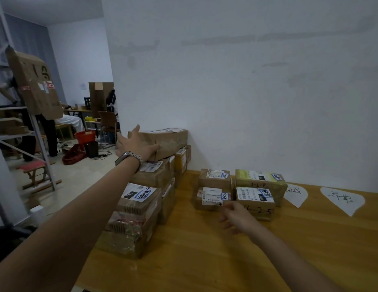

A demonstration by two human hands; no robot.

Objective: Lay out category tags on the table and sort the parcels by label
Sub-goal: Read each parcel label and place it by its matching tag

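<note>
- Parcels stand in a tall stack (141,207) at the left edge of the wooden surface (226,260), several layers deep, most with white labels on top.
- Top box (171,140) – plain brown card – lies on the stack's far end, close to the wall (247,81).
- Left hand (137,144), with a watch (129,158) on the wrist, is against the near end of the top box. Its fingers (154,147) lie straight along the box face and the thumb points up; nothing is clasped.
- Four sorted parcels (215,180) sit in a tight two-by-two block near the far edge, each touching its neighbours. The far-right one (259,178) is wrapped in green; the other three are brown. All four carry a white label with blue handwriting.
- Right hand (239,219) hovers just in front of the block's near row, apart from it. Its fingers (228,217) are loosely bent and hold nothing; the hand is somewhat blurred.
- Two white paper tags lie flat by the far edge, right of the block – one tag (295,194) just beside the green parcel, the other tag (343,200) further right. Both bear handwritten characters that are too small to read.
</note>
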